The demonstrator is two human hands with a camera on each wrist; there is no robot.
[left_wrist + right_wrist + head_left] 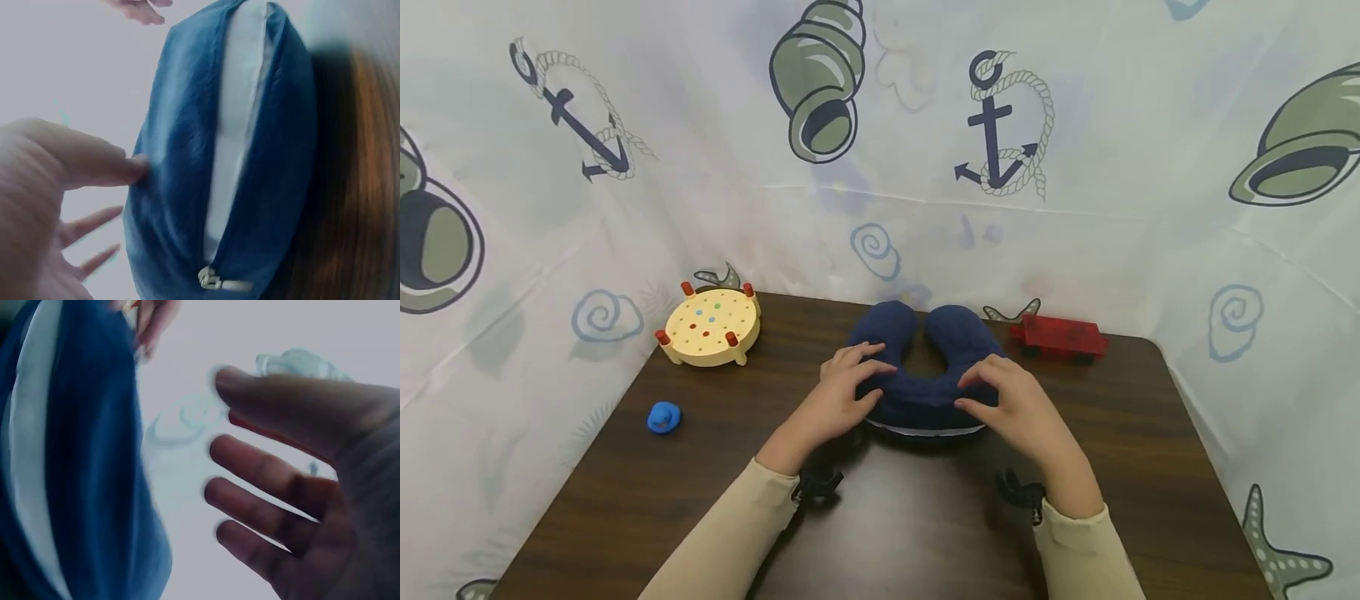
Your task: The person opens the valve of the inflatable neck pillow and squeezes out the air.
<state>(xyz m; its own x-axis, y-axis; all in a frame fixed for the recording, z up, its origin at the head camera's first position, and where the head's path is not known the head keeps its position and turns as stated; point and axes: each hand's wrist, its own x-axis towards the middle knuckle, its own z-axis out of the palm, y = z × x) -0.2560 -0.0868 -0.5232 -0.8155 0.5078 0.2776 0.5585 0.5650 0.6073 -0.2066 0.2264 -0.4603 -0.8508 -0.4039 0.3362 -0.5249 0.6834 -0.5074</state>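
Observation:
A navy U-shaped neck pillow (917, 404) lies on the table, its two rounded ends pointing away from me. Along its near edge the zipper gapes and white filling or lining (231, 125) shows, with a zipper pull (215, 279) at one end. Over the pillow's left side is my left hand (842, 387), fingers spread; in the left wrist view its thumb tip meets the navy cloth. My right hand (1018, 408) hovers at the right side with fingers loosely bent, and the right wrist view shows a gap between its fingertips and the pillow.
A round cream toy (713, 325) with red pegs and coloured dots stands at the back left. Nearer on the left sits a small blue toy (663, 417). A red toy wagon (1060, 336) is at the back right. A patterned curtain (910, 167) encloses the brown table (1150, 467).

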